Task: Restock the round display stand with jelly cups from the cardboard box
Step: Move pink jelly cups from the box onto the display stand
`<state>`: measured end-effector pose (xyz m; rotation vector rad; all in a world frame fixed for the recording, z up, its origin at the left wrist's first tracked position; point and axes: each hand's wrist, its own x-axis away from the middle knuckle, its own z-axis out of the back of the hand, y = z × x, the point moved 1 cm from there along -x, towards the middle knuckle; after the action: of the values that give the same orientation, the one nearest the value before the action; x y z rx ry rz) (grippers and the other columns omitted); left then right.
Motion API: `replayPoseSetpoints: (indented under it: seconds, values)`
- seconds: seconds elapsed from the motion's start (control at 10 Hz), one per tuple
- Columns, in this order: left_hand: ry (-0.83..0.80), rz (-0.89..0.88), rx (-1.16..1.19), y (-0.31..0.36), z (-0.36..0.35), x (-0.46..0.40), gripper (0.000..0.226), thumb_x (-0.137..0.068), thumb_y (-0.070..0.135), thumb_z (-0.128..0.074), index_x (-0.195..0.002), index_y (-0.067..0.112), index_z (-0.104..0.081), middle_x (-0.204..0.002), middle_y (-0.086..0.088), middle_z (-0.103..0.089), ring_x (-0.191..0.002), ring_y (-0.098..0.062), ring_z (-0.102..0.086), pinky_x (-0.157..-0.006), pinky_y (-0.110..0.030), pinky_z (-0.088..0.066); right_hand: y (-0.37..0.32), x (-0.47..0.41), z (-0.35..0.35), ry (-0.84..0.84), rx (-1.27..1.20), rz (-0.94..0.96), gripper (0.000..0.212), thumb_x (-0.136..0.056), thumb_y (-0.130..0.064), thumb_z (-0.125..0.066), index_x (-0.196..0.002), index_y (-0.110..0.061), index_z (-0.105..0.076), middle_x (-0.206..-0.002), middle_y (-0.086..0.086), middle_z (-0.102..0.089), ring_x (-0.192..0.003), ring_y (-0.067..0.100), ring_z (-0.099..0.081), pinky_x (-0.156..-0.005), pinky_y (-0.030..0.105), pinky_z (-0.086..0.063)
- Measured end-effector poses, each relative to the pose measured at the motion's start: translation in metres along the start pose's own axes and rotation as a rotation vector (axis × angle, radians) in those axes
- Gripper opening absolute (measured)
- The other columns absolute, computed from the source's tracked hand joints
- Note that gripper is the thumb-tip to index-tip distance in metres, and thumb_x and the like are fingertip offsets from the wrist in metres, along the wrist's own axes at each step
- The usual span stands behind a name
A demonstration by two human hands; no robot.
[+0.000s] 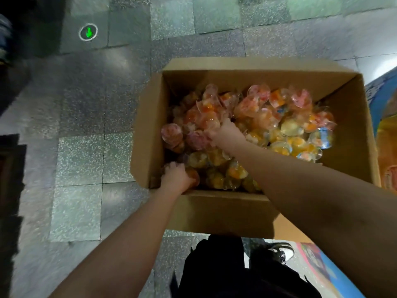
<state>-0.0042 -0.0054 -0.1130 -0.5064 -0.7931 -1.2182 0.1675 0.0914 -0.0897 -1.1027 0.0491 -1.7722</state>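
**Both hands deep in a loose heap of cups: spills and crushed lids are the risk**

The open brown cardboard box [253, 203] sits on the grey speckled tile floor [86, 160], its flaps folded outward, and it is heaped with clear plastic jelly cups [285, 127] in orange, yellow and pink. The round display stand cannot be identified with any certainty; only colourful printed edges [378, 97] show at the right of the view, so the cups to be moved all lie in the box

The left hand [176, 177] is down in the near left corner, fingers curled over an orange cup [193, 176] that it seems to hold. The right hand [225, 131] reaches into the middle of the heap, fingers bent round a cluster of pinkish cups [206, 119]; how many it actually has hold of cannot be told, since the picture is blurred there

What could go wrong, as a judgement:

- The cups lie at every angle and lean on one another, so lifting a handful from the middle is likely to drag neighbours up and let them tumble
- A grab of several smooth, rounded cups at once is insecure; one may slip out on the way to the stand and drop onto the hard floor, where a thin foil lid could split
- Squeezing harder to compensate may dent the soft plastic walls or pop a seal
- The left hand works close against the box wall, so a cup could catch on the cardboard edge as it comes out
- A black bag [225, 267] and a shoe [283, 252] sit just beside the box, a tripping point when turning away with full hands
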Motion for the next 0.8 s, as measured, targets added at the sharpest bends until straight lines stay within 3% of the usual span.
replayPoseSetpoints:
  seconds: [0.1, 0.2, 0.3, 0.4, 0.5, 0.6, 0.7, 0.8]
  values:
    - [-0.021, -0.022, -0.064, 0.0, -0.003, -0.005, 0.084, -0.082, 0.056, -0.067, -0.144, 0.009, -0.035, -0.145, -0.016, -0.033, -0.136, -0.036, -0.03, -0.111, -0.045, -0.034, -0.005, -0.013, -0.005, 0.025, -0.131, -0.065, 0.079, -0.093, -0.053, -0.056, -0.151, -0.012, -0.022, -0.145, 0.011, -0.044, -0.123, 0.033, -0.052, -0.087, 0.038, -0.048]
    - [-0.059, -0.063, -0.191, 0.0, -0.005, -0.006, 0.089, -0.081, 0.054, -0.07, -0.148, 0.009, -0.029, -0.144, -0.015, -0.031, -0.132, -0.035, -0.033, -0.106, -0.046, -0.037, -0.005, -0.016, -0.004, 0.006, -0.048, -0.057, 0.066, -0.098, -0.038, -0.055, -0.152, -0.015, -0.025, -0.144, 0.009, -0.045, -0.119, 0.026, -0.054, -0.076, 0.016, -0.051]
    - [-0.059, -0.084, -0.222, 0.004, -0.002, -0.002, 0.084, -0.087, 0.047, -0.066, -0.15, 0.007, -0.026, -0.144, -0.015, -0.03, -0.131, -0.035, -0.035, -0.108, -0.044, -0.035, -0.002, -0.015, 0.004, -0.039, -0.136, 0.0, 0.067, -0.094, -0.042, -0.062, -0.146, -0.009, -0.036, -0.14, 0.013, -0.05, -0.118, 0.028, -0.057, -0.048, 0.007, -0.042]
    - [-0.057, -0.066, -0.125, 0.004, 0.003, -0.002, 0.084, -0.084, 0.05, -0.063, -0.148, 0.006, -0.032, -0.138, -0.015, -0.036, -0.124, -0.034, -0.042, -0.103, -0.042, -0.04, 0.002, -0.007, 0.019, -0.073, -0.079, -0.035, 0.062, -0.099, -0.038, -0.056, -0.149, -0.01, -0.034, -0.146, 0.012, -0.045, -0.126, 0.029, -0.052, -0.078, 0.023, -0.045]
    - [-0.088, -0.096, -0.08, 0.007, 0.021, 0.015, 0.075, -0.078, 0.06, -0.05, -0.136, 0.013, -0.047, -0.125, -0.012, -0.042, -0.108, -0.03, -0.049, -0.093, -0.039, -0.047, 0.016, 0.018, 0.039, -0.123, -0.154, -0.07, 0.069, -0.096, -0.047, -0.055, -0.153, -0.018, -0.03, -0.145, 0.009, -0.047, -0.123, 0.026, -0.055, -0.093, 0.034, -0.05]
    - [-0.085, -0.156, 0.08, 0.01, 0.039, 0.039, 0.057, -0.08, 0.058, -0.066, -0.121, 0.019, -0.056, -0.113, -0.003, -0.047, -0.097, -0.02, -0.057, -0.084, -0.036, -0.053, 0.047, 0.048, 0.058, -0.184, -0.33, -0.076, 0.068, -0.092, -0.051, -0.059, -0.15, -0.025, -0.035, -0.122, 0.006, -0.062, -0.103, 0.02, -0.065, -0.087, 0.038, -0.057]
    - [-0.153, -0.22, 0.617, 0.022, 0.049, 0.07, 0.06, -0.081, 0.043, -0.075, -0.133, 0.025, -0.052, -0.112, 0.005, -0.061, -0.095, -0.012, -0.064, -0.073, -0.025, -0.053, 0.084, 0.088, 0.074, -0.262, -0.645, -0.07, 0.058, -0.095, -0.034, -0.061, -0.148, -0.023, -0.038, -0.109, 0.009, -0.063, -0.088, 0.018, -0.064, -0.07, 0.029, -0.053]
    - [-0.234, -0.315, 0.908, 0.05, 0.045, 0.097, 0.06, -0.082, 0.034, -0.075, -0.136, 0.025, -0.05, -0.121, 0.002, -0.065, -0.106, -0.015, -0.064, -0.092, -0.035, -0.053, 0.133, 0.126, 0.084, -0.249, -0.871, -0.06, 0.06, -0.093, -0.024, -0.063, -0.148, -0.023, -0.038, -0.106, 0.011, -0.063, -0.087, 0.02, -0.062, -0.071, 0.029, -0.048]
